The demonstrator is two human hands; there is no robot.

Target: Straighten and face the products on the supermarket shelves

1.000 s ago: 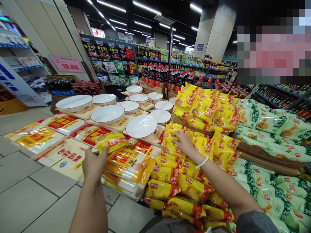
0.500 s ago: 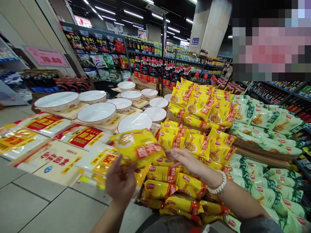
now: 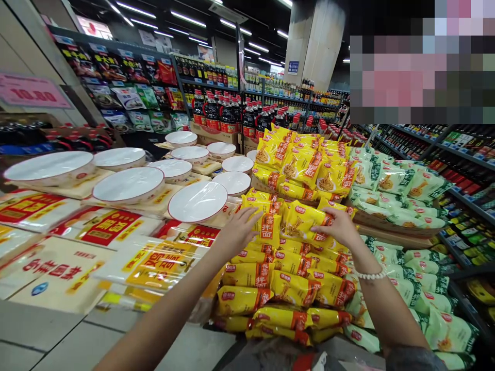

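Yellow noodle packets (image 3: 297, 226) with orange labels lie in a stacked pile before me. My left hand (image 3: 240, 233) is at the left end of the row, its fingers spread against an upright-leaning packet (image 3: 269, 221). At the right end of the neighbouring packet, my right hand (image 3: 340, 225) has its thumb on the front and its fingers over the upper edge; its grip partly hides that end. A pale beaded bracelet (image 3: 370, 274) circles my right wrist.
White bowls (image 3: 199, 201) stand on flat packages at left. Green noodle packets (image 3: 402, 180) fill the right side. A higher tier of yellow packets (image 3: 301, 159) rises behind, before large dark bottles (image 3: 228, 116). A pink price sign (image 3: 34, 91) hangs at far left.
The yellow noodle packet held up by my left hand is now down at the pile. Both hands have moved onto the packets, and the view has shifted right.
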